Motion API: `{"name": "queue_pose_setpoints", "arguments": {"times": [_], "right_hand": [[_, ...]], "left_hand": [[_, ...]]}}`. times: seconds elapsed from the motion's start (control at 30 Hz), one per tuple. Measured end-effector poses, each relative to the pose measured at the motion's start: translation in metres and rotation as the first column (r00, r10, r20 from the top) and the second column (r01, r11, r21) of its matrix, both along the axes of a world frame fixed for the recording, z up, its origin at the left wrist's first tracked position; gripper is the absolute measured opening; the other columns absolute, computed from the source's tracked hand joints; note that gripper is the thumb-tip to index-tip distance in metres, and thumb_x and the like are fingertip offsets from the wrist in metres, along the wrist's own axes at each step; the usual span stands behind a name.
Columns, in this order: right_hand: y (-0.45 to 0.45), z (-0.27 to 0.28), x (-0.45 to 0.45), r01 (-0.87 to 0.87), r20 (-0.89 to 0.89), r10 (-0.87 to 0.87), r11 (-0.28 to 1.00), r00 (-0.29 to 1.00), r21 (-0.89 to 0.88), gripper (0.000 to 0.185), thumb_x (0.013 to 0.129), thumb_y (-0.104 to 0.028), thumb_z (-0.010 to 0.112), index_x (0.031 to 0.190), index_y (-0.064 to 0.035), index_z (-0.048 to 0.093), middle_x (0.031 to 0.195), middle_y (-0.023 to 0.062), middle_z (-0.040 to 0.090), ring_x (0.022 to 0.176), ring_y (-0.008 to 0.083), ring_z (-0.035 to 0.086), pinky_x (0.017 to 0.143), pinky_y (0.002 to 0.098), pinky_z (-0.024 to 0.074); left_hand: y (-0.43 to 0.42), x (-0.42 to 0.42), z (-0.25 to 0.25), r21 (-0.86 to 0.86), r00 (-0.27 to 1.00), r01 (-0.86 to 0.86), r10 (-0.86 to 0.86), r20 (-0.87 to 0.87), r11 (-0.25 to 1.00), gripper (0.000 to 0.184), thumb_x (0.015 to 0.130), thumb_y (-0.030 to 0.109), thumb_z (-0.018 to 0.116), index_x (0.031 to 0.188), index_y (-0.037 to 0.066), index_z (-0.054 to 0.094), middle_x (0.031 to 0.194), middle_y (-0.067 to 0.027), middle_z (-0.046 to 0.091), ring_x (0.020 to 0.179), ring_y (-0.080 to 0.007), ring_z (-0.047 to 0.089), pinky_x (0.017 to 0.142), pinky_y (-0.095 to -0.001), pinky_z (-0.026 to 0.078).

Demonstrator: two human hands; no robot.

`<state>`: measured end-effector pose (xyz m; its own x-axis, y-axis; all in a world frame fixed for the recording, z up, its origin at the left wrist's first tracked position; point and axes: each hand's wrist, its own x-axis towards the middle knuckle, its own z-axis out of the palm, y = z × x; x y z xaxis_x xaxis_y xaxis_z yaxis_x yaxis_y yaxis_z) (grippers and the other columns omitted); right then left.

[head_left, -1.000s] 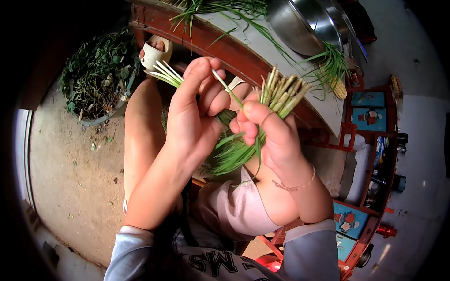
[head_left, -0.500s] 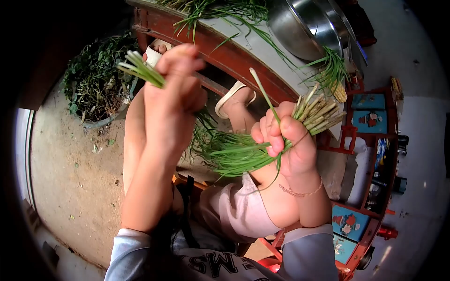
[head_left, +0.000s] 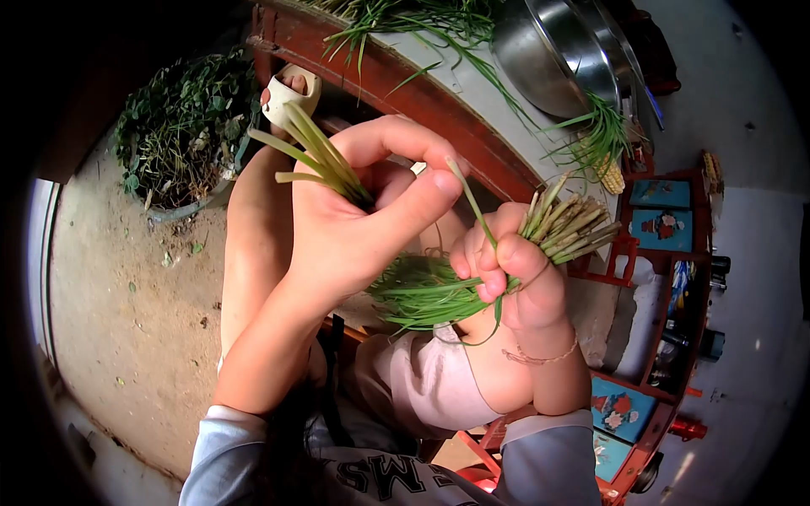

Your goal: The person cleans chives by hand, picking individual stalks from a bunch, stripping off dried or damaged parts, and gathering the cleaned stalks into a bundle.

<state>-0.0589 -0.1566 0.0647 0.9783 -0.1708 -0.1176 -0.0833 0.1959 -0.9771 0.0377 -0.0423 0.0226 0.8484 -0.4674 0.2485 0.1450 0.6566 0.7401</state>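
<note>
My right hand [head_left: 515, 270] is closed round a thick bunch of garlic chives [head_left: 430, 295]. Their pale cut ends stick out to the upper right, and the green leaves hang to the left over my thigh. One single chive stalk [head_left: 477, 207] rises apart from the bunch, held between that hand's thumb and fingers. My left hand [head_left: 354, 202] keeps a small bundle of chive stems [head_left: 325, 156] in its curled fingers. Its thumb and forefinger reach to the tip of the single stalk; whether they grip it I cannot tell.
A red-edged table [head_left: 396, 88] stands ahead with loose chives [head_left: 422, 21], steel bowls [head_left: 548, 63] and a corn cob [head_left: 609, 173] on it. On the left is a tub of leafy greens [head_left: 181, 126]. A red cabinet [head_left: 666, 278] with blue panels stands at the right.
My left hand has moved right and down towards the single stalk, its thumb and forefinger spreading out. The right hand stays nearly in place with its bunch.
</note>
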Motion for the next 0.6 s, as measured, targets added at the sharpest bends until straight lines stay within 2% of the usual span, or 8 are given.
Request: {"name": "queue_pose_setpoints", "arguments": {"times": [0.27,0.33,0.4,0.47,0.5,0.53,0.57,0.6], "right_hand": [[0.0010,-0.0031,0.0017,-0.009,-0.080,0.004,0.998,0.997,-0.056,0.024,0.077,-0.024,0.053,0.061,-0.0105,0.040,0.048,-0.0013,0.041,0.042,0.0072,0.036,0.055,0.0243,0.0346],[-0.0009,-0.0067,0.0014,-0.002,-0.046,0.002,1.000,0.999,0.010,0.017,0.074,-0.013,0.054,0.065,0.0011,0.051,0.056,0.0051,0.049,0.046,0.0095,0.043,0.046,0.0216,0.0377],[-0.0001,-0.0070,0.0026,-0.012,-0.045,0.012,1.000,0.999,0.008,0.017,0.075,-0.013,0.053,0.066,0.0011,0.052,0.056,0.0049,0.049,0.046,0.0096,0.044,0.046,0.0214,0.0376],[0.0026,-0.0062,0.0045,-0.021,-0.041,0.021,1.000,0.999,0.006,0.016,0.075,-0.013,0.053,0.066,0.0010,0.052,0.056,0.0046,0.049,0.047,0.0096,0.044,0.046,0.0213,0.0375],[0.0060,-0.0046,0.0062,0.006,-0.047,-0.009,0.998,0.999,-0.070,0.020,0.076,-0.019,0.053,0.064,-0.0046,0.045,0.053,0.0026,0.045,0.046,0.0092,0.041,0.050,0.0227,0.0366],[0.0078,-0.0031,0.0069,0.033,-0.050,-0.041,0.989,0.998,-0.147,0.026,0.077,-0.025,0.053,0.061,-0.0102,0.038,0.050,0.0007,0.042,0.045,0.0088,0.038,0.053,0.0241,0.0356],[0.0077,-0.0024,0.0070,0.034,-0.048,-0.041,0.988,0.998,-0.148,0.026,0.077,-0.025,0.053,0.061,-0.0102,0.038,0.050,0.0007,0.042,0.045,0.0088,0.038,0.053,0.0241,0.0356],[0.0077,-0.0017,0.0066,0.046,-0.045,-0.054,0.986,0.998,-0.162,0.023,0.078,-0.024,0.053,0.066,-0.0078,0.043,0.054,0.0014,0.044,0.047,0.0086,0.040,0.052,0.0227,0.0359]], "left_hand": [[0.0029,0.0031,0.0010,0.051,0.989,-0.103,0.097,0.116,0.993,0.008,0.066,-0.001,0.060,0.071,0.003,0.055,0.060,0.0073,0.047,0.044,0.0037,0.028,0.040,-0.0131,0.020],[0.0041,0.0038,0.0008,0.059,0.991,-0.095,0.089,0.101,0.994,0.007,0.066,0.000,0.060,0.071,0.003,0.055,0.061,0.0068,0.048,0.044,0.0037,0.028,0.040,-0.0130,0.020],[0.0050,0.0052,-0.0003,0.066,0.993,-0.083,0.077,0.087,0.994,0.007,0.066,0.000,0.060,0.071,0.003,0.055,0.061,0.0063,0.048,0.044,0.0038,0.028,0.040,-0.0129,0.020],[0.0059,0.0069,-0.0015,0.108,0.989,-0.071,0.056,0.138,0.992,0.007,0.070,0.003,0.060,0.074,0.001,0.055,0.061,0.0042,0.050,0.045,0.0027,0.034,0.041,-0.0127,0.025],[0.0061,0.0069,-0.0005,0.107,0.989,-0.072,0.057,0.138,0.992,0.007,0.070,0.003,0.060,0.074,0.001,0.055,0.061,0.0042,0.050,0.045,0.0027,0.034,0.041,-0.0127,0.025],[0.0061,0.0063,0.0015,0.031,0.998,0.051,-0.052,0.029,0.998,0.009,0.072,0.005,0.060,0.076,0.000,0.055,0.061,0.0028,0.051,0.045,0.0009,0.039,0.042,-0.0135,0.030],[0.0060,0.0061,0.0036,-0.058,0.983,0.166,-0.170,-0.071,0.984,0.011,0.074,0.008,0.060,0.078,-0.001,0.054,0.060,0.0014,0.052,0.046,-0.0010,0.043,0.043,-0.0142,0.034],[0.0062,0.0063,0.0060,-0.139,0.956,0.271,-0.283,-0.074,0.953,0.015,0.078,0.010,0.058,0.083,-0.003,0.054,0.061,-0.0015,0.053,0.049,-0.0061,0.051,0.046,-0.0176,0.042]]}}
